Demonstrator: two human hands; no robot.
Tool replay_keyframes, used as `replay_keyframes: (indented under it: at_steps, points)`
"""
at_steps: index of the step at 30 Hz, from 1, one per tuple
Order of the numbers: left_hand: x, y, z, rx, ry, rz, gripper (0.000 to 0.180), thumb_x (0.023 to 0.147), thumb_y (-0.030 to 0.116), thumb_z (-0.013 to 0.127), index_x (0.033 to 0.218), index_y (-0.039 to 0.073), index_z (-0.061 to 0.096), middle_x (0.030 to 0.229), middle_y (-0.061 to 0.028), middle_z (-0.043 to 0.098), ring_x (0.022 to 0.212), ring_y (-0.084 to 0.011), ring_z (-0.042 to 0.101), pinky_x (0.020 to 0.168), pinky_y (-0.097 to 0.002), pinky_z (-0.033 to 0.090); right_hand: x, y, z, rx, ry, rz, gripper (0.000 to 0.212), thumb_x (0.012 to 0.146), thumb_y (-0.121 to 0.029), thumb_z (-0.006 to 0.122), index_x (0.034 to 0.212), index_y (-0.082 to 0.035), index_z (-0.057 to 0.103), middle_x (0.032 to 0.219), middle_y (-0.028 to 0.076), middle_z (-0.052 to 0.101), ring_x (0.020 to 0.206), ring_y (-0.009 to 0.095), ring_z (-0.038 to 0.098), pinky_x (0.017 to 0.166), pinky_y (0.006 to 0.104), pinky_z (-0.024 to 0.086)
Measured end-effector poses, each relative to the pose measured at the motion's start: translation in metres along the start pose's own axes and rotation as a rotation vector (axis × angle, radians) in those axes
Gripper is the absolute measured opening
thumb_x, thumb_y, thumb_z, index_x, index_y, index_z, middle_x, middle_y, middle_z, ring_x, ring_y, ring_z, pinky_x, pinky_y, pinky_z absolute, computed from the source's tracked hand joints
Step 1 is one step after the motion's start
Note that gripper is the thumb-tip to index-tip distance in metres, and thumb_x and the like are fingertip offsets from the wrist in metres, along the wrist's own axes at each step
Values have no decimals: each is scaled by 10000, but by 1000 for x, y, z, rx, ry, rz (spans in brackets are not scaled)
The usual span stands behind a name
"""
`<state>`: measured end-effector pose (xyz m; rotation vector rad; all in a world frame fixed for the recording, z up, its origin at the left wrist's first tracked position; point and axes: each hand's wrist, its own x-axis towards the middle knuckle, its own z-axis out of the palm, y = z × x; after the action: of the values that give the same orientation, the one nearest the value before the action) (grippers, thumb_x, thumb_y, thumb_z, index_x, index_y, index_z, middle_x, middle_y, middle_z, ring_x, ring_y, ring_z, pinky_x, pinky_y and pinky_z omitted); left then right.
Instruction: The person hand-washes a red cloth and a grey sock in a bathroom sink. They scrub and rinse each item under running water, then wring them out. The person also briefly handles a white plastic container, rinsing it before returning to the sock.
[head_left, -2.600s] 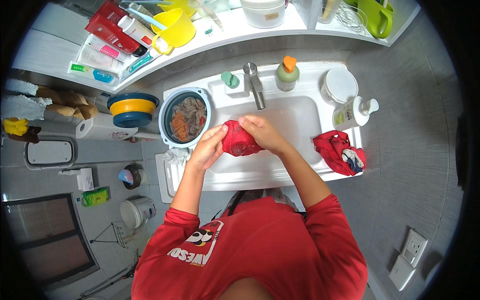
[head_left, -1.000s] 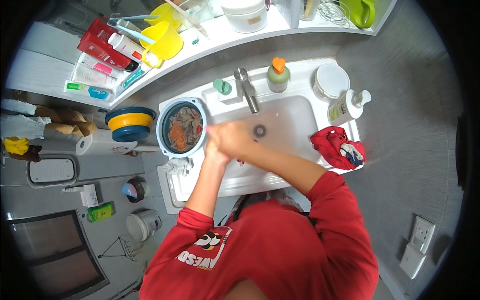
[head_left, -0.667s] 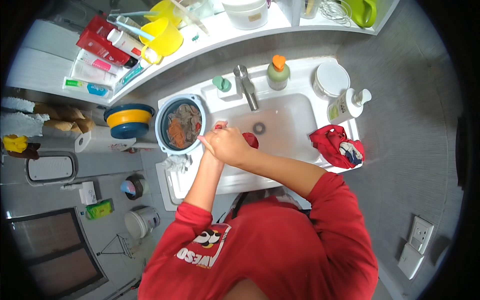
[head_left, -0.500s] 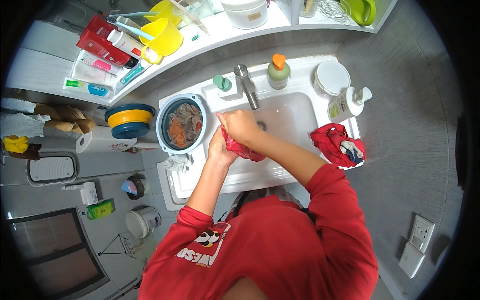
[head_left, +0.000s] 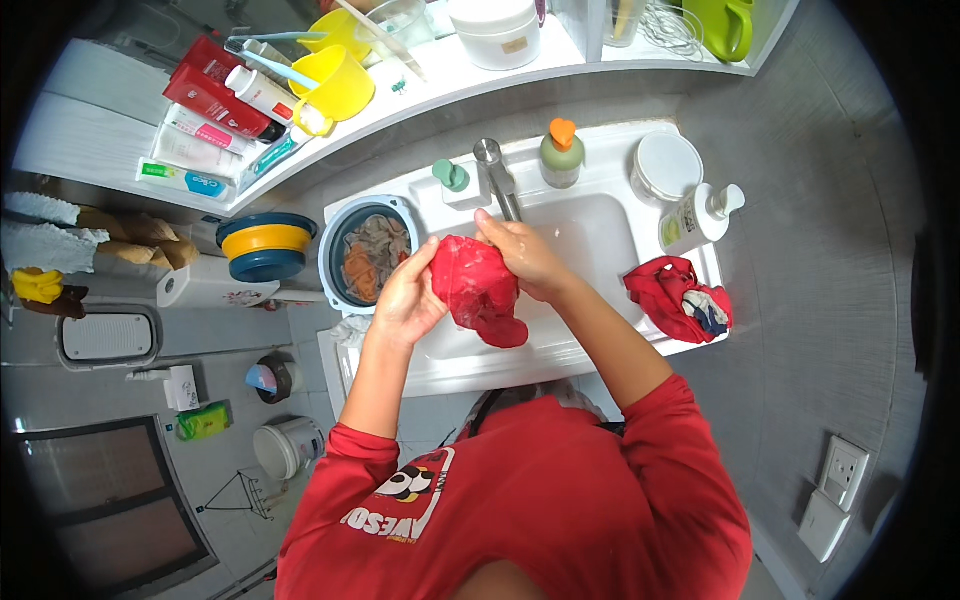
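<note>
A wet red cloth (head_left: 473, 285), with suds on it, is spread between my two hands above the white sink (head_left: 590, 225). My left hand (head_left: 408, 302) grips its left edge between thumb and fingers. On the other side, my right hand (head_left: 526, 258) has its fingers behind the upper right edge and the thumb up. The cloth's lower end hangs in a rounded lobe, and whether it is a sock or a small garment I cannot make out. Left of my hands stands a blue-grey basin (head_left: 327, 255) holding wet grey and orange clothes (head_left: 376, 248).
A metal faucet (head_left: 497, 170) rises behind the sink, beside a green pump bottle (head_left: 562, 155) and a soap dispenser (head_left: 462, 185). A white tub (head_left: 667, 168), a white pump bottle (head_left: 697, 220) and a red clothes bundle (head_left: 675, 298) line the right rim. A shelf (head_left: 400, 110) overhangs the back.
My hands were squeezed together around the bunched red cloth. Now they have moved apart, and the cloth is opened out between them.
</note>
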<state>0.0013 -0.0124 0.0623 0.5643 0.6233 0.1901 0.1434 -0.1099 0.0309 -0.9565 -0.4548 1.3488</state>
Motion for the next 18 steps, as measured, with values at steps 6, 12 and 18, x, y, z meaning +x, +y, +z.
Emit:
replay_keyframes:
  at_steps: [6,12,18]
  points:
    - [-10,7,-4,58,-186,39,245,911,196,444,1058,13,513,1020,-126,590,923,-209,596,800,-339,498,-9,-8,4,-83,-150,-28,345,914,-324,453,801,-19,567,728,7,559,636,60,502,588,221,422]
    - [-17,18,1,387,-183,129,204,865,41,460,1036,-56,513,980,-114,587,891,-176,593,778,-291,494,-9,-13,4,-179,-185,-42,282,912,-286,464,835,-32,560,751,5,563,665,51,504,598,212,425]
    - [-13,18,-1,753,-65,296,196,864,46,439,1021,-15,539,893,-61,593,775,-91,551,674,-214,450,-14,-8,10,-400,-322,75,273,911,-295,461,932,-47,573,787,-1,572,692,53,509,619,216,429]
